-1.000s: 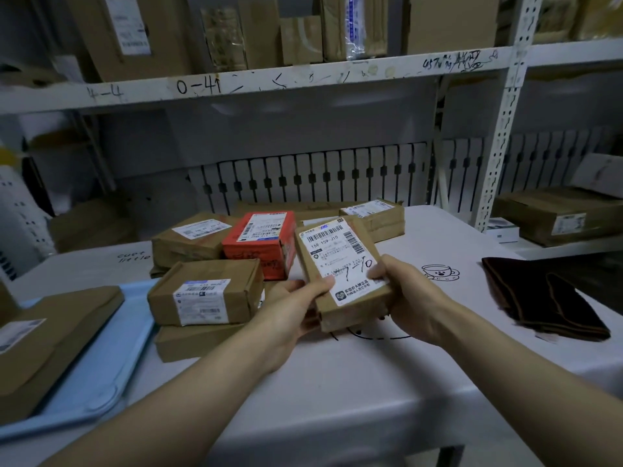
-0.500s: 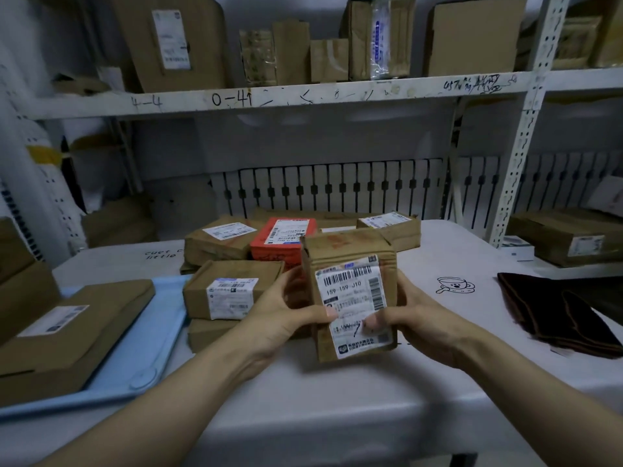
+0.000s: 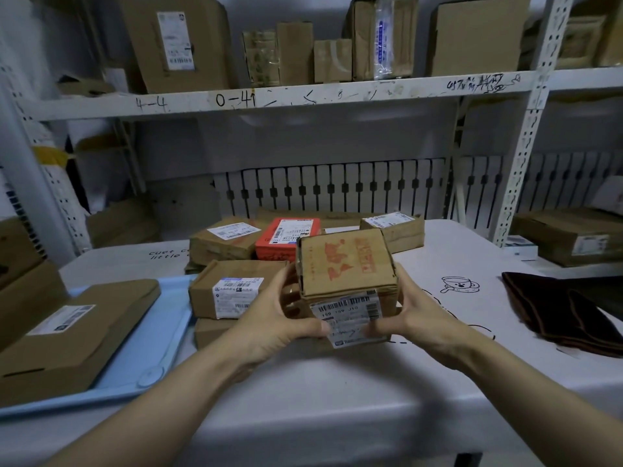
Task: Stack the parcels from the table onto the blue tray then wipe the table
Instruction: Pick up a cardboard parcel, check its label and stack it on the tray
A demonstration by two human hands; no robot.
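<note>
A flat cardboard parcel [image 3: 72, 332] lay on the smooth blue tray [image 3: 148, 358] at the left. Over the white table [image 3: 303, 399], the left hand [image 3: 269, 318] and right hand [image 3: 421, 318] gripped a boxy brown parcel [image 3: 347, 264], thumbs on its label. A dark folded cloth [image 3: 566, 311] lay rightmost.

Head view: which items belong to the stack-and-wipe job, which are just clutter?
Job: held parcel, left hand, right hand, red parcel, labelled brown parcel, blue tray, dark cloth, table.
Clutter: shelf boxes, small white box.
</note>
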